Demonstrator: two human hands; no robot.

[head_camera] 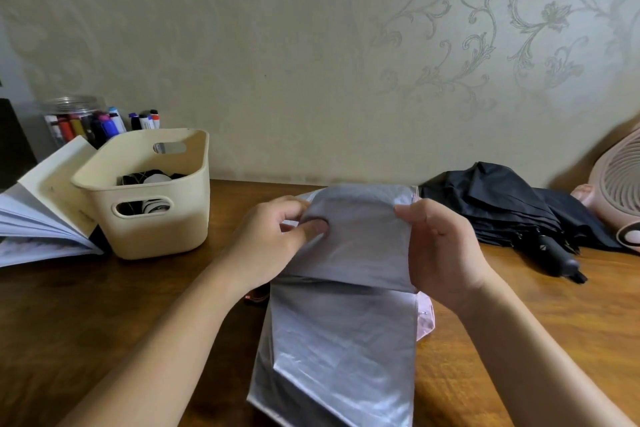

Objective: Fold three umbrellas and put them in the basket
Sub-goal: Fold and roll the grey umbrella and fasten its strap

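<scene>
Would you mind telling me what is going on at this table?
A person is folding a silver umbrella on the wooden table. Both the left hand and the right hand pinch its cloth, doubling the far end over. A black umbrella lies loosely bundled on the right, outside the cream basket. That basket, on the left, holds something black and white, probably a folded umbrella.

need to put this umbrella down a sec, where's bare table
Bare table between the basket and the left hand, and in front of the black umbrella, beside the right hand. Crowded back left and by the fan.
</scene>
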